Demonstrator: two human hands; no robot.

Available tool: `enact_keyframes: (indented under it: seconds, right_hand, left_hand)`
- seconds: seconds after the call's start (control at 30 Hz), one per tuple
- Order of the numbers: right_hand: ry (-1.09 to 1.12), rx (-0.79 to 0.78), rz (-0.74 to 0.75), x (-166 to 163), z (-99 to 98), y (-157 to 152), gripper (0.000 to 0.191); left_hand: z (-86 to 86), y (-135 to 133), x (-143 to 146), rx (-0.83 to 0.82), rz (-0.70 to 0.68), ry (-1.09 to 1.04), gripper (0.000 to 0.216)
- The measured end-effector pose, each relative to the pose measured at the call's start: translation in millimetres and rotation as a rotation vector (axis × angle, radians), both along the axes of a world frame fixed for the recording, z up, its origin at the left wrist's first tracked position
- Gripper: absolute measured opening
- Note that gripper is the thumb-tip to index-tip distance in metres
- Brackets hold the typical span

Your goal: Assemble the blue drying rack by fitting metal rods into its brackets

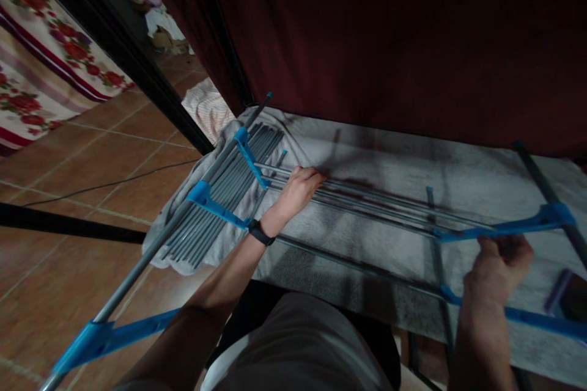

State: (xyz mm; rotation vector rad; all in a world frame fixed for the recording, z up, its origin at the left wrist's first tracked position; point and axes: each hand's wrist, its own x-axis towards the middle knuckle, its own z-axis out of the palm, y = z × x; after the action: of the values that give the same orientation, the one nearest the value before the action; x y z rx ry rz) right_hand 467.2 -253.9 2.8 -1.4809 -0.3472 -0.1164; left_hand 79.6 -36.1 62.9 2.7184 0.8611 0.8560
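My left hand [299, 188], with a black band on its wrist, is closed over thin grey metal rods [376, 212] that run across the frame. At the right, my right hand [499, 266] grips the underside of a blue plastic bracket [513, 229], where the rods' right ends meet it; its fingertips are partly hidden. Their left ends reach another blue bracket [251, 159], which is fitted on a long grey tube [160, 250]. Nearer to me, a separate rod [353, 266] spans between a left bracket [215, 209] and a right one [541, 319].
Several loose metal rods [220, 189] lie side by side on the grey blanket [358, 146] at the left. A dark red curtain [389, 49] hangs behind. A phone-like dark object [571, 296] lies at the right edge. Black bars [132, 67] and a cable [110, 182] cross the tiled floor side.
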Motion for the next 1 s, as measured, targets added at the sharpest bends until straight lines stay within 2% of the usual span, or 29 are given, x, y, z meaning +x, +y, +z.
enact_keyframes:
  seconds: [0.17, 0.37, 0.47, 0.53, 0.57, 0.6, 0.63, 0.7, 0.77, 0.9, 1.0]
  right_hand:
    - [0.055, 0.009, 0.007, 2.0, 0.2, 0.9, 0.047]
    - [0.028, 0.005, 0.065, 5.5, 0.1, 3.5, 0.059]
    - [0.01, -0.022, -0.033, -10.1, 0.1, -0.2, 0.06]
    - [-0.017, -0.006, -0.119, -29.7, 0.9, -3.3, 0.05]
    - [0.012, 0.054, -0.117, -41.2, 1.9, -3.8, 0.043]
    - [0.097, 0.105, -0.049, -53.0, 3.5, -2.9, 0.032]
    - [0.227, 0.117, 0.093, -64.5, 5.7, -0.6, 0.026]
    - [0.473, 0.087, 0.401, -84.3, 11.9, 8.6, 0.029]
    - [0.618, 0.112, 0.573, -98.1, 19.6, 22.1, 0.028]
    - [0.728, 0.212, 0.724, -110.0, 33.1, 50.0, 0.023]
    - [0.738, 0.254, 0.725, -113.1, 35.6, 62.3, 0.019]
  left_hand:
    - [-2.7, 1.9, -2.5, 0.003, -0.002, 0.028, 0.03]
    - [2.4, 2.4, -6.7, 0.03, -0.027, 0.048, 0.035]
    - [6.0, 1.8, -9.1, 0.044, -0.021, 0.076, 0.036]
    - [7.6, 1.0, -10.2, 0.056, -0.008, 0.094, 0.035]
    - [8.1, 0.5, -10.6, 0.064, -0.005, 0.1, 0.034]
    - [8.3, 0.0, -10.9, 0.071, -0.003, 0.103, 0.034]
    - [8.2, -0.5, -11.0, 0.077, -0.002, 0.102, 0.033]
    - [7.0, -1.2, -10.9, 0.086, 0.002, 0.093, 0.033]
    - [4.9, -0.8, -10.4, 0.094, 0.01, 0.079, 0.032]
    - [0.4, 3.0, -8.6, 0.108, 0.018, 0.051, 0.029]
    - [-2.2, 1.2, -9.6, 0.118, 0.027, 0.001, 0.03]
